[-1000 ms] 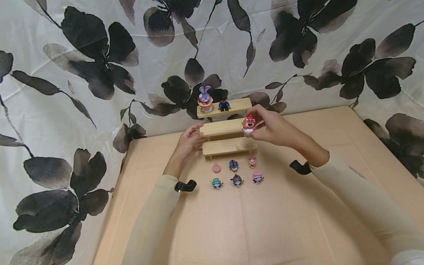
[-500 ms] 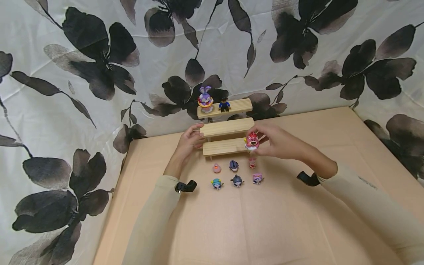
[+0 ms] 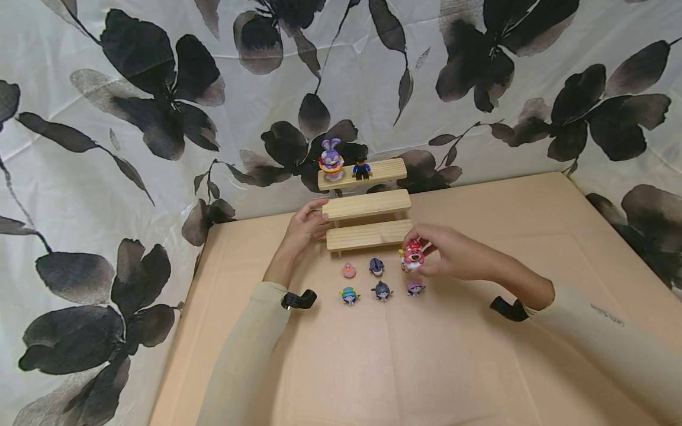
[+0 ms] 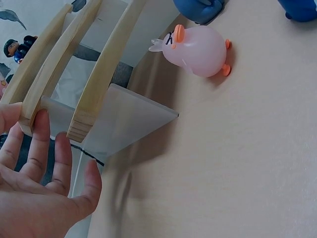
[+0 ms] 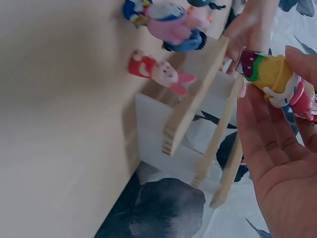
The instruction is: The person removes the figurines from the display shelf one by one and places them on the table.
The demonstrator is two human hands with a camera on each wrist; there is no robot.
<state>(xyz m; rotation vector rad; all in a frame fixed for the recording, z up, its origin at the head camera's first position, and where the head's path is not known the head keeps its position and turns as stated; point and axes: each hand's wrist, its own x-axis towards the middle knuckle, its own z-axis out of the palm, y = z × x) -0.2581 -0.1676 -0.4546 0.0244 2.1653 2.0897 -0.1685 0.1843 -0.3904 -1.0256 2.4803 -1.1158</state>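
Observation:
My right hand [image 3: 450,254] pinches a pink bear figurine [image 3: 412,255] with a red hat, in front of the tiered wooden stand's [image 3: 367,235] right end. In the right wrist view, the figurine's yellow, green and purple back [image 5: 272,72] lies between thumb and fingers. My left hand [image 3: 301,234] holds the left end of the middle plank [image 4: 44,89], thumb on one side and fingertips on the other. Below the held bear is a small piglet figurine [image 5: 161,73] in red, hidden in the head view. A purple rabbit figurine [image 3: 331,160] and a blue-jacketed toy man [image 3: 362,169] stand on the top plank.
Several small figurines stand in two rows before the stand: a pink duck [image 3: 348,270], a blue one [image 3: 376,266], a teal-hatted one [image 3: 348,295], a dark grey one [image 3: 381,290] and a pink-purple one [image 3: 414,288]. A floral cloth [image 3: 383,89] hangs behind the table [image 3: 426,361].
My right hand has brought the bear figurine down and toward me, from the middle plank's right end past the lowest plank to over the figurine rows. My left hand stays put.

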